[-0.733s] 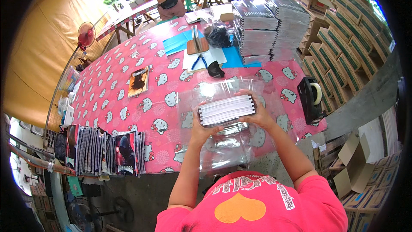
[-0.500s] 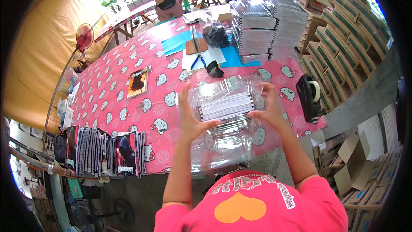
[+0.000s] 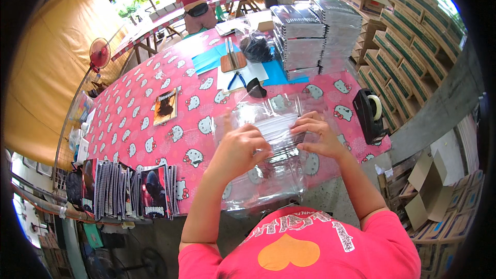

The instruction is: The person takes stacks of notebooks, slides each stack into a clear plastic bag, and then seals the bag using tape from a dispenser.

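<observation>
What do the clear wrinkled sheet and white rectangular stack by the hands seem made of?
Clear wrinkled sheet: probably thin, glossy plastic film; it glints and shows the pink patterned tablecloth beneath. White rectangular stack: likely paper, judging by layered edges; finish unclear.

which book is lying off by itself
The orange-covered book, flat, beyond and left of the left hand; others form a row, stacks and a bundle.

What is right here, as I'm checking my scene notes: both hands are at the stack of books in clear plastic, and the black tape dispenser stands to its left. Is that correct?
Not quite: the black tape dispenser stands to the right of the stack, as the head view shows. The left hand and right hand are indeed both at the stack in clear plastic.
</observation>
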Demonstrator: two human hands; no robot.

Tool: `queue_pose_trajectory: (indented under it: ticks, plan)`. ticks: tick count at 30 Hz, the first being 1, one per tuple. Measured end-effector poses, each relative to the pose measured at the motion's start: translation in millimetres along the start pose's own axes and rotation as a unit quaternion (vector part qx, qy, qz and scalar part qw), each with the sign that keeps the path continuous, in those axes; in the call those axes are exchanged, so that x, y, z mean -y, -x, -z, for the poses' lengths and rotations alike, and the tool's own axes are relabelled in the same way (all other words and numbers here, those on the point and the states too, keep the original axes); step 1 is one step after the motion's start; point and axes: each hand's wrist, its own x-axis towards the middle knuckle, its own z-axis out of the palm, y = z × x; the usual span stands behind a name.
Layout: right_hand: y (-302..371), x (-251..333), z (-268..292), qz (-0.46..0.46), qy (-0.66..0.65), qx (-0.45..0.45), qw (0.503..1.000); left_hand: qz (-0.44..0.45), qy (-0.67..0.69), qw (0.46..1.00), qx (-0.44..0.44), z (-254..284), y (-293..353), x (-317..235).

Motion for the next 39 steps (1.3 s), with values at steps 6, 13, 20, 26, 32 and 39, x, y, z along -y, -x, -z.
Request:
queue_pose_trajectory:
  ticks: [6,13,20,26,32,39]
  plan:
    - [3.0,-6.4,-5.1,-0.001,0.004,0.011,1.000,0.037,0.014,0.991,-0.124,11.3,-40.4,22.9]
    - [-6.5,9.4,-2.4,0.040,0.065,0.039,0.996,0.167,-0.175,0.965,-0.098,1.0,-111.6,90.4]
    - [-16.2,-2.0,-11.1,0.037,0.052,0.131,0.989,0.023,-0.261,0.892,0.368,7.6,-45.9,-18.7]
    - [-13.1,-0.1,4.1,0.020,0.083,0.179,0.980,0.056,0.167,0.968,-0.177,27.2,23.9,18.4]
    - [-21.9,3.7,5.9,0.055,0.044,0.266,0.961,0.063,-0.005,0.998,0.026,-48.5,54.5,39.3]
    - [-26.9,15.1,12.1,0.050,0.091,0.308,0.946,0.050,-0.001,0.995,0.086,-48.9,59.5,47.4]
